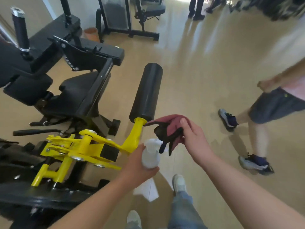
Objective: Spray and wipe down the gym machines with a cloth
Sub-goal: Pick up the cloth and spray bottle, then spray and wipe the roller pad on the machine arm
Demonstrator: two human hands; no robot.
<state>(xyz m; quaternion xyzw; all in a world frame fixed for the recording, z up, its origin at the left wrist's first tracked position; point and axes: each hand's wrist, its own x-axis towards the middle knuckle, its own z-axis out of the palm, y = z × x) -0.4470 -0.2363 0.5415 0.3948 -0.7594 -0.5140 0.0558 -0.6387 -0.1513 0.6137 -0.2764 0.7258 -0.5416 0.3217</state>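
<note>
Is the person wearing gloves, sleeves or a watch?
No. The left hand and right hand are ungloved, no watch, bracelet or ring showing. The left forearm and right forearm are bare to the frame's edge, no sleeve in view.

The white plastic spray bottle (150, 157) is plain and unmarked. The crumpled fabric cloth (171, 124) is maroon with black parts. The cylindrical padded roller (147, 91) is solid black, and its steel lever arm (133, 135) is bright yellow. The glossy floor (198, 71) is tan. A bystander's shorts (272, 106) are dark grey.
</note>
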